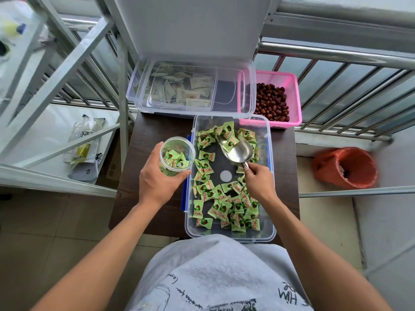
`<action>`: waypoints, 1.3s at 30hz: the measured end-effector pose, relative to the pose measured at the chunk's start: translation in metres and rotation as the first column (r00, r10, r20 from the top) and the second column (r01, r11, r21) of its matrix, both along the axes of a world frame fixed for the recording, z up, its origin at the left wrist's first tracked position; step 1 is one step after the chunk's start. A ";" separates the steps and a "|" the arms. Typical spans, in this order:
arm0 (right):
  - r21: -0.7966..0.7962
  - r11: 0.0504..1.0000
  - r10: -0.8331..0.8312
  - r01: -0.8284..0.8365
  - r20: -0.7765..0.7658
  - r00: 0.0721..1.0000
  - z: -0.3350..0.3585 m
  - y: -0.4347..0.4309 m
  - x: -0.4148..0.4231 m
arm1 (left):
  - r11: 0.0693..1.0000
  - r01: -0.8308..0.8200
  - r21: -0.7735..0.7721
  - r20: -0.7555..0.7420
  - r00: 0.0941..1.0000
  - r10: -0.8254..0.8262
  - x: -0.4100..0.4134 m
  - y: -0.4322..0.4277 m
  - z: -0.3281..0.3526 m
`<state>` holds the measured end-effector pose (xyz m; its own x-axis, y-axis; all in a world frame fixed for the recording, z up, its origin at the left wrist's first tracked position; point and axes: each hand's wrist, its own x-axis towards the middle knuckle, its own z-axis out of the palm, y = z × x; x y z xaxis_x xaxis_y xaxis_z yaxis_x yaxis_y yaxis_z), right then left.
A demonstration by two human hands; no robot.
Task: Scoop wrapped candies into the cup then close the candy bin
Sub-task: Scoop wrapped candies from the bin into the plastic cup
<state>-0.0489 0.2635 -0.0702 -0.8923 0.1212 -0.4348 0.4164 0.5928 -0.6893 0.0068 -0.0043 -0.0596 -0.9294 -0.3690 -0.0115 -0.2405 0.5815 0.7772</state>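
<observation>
The left hand (157, 180) is wrapped around a clear plastic cup (177, 156), fingers curled about its near side. The cup is upright just left of the candy bin (270, 158), close to the bin's left wall. Whether it rests on the table (134, 176) or is held above it cannot be told. A few green wrapped candies lie in its bottom.

The right hand (259, 182) pinches the short handle of a metal scoop (238, 150) inside the bin. The scoop's bowl lies in the bin's far half with its mouth pointing far and left, and a couple of candies sit at its far end. More candies (222, 207) are strewn over the bin floor, thickest at the near end and along the far wall, with a bare dark patch in the middle. The bin is open, and a blue latch (185, 194) hangs at its left side just below the left hand.

At the bin's far edge sits a second clear container (139, 95) holding pale sachets, with a large white panel (190, 25) standing upright behind it. A pink basket (292, 90) of red dates (271, 102) sits against the bin's far right corner. Beyond these runs a metal railing (336, 55). A bucket with an orange liner (345, 167) stands on the floor to the right. On the left, a metal rack (67, 63) has a sleeve of disposable cups (86, 135) on its shelf.
</observation>
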 end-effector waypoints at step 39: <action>-0.103 0.961 0.241 -0.255 -0.131 0.962 0.063 0.053 0.011 | 1.000 0.009 -0.022 -0.009 1.000 -0.010 0.002 0.001 0.003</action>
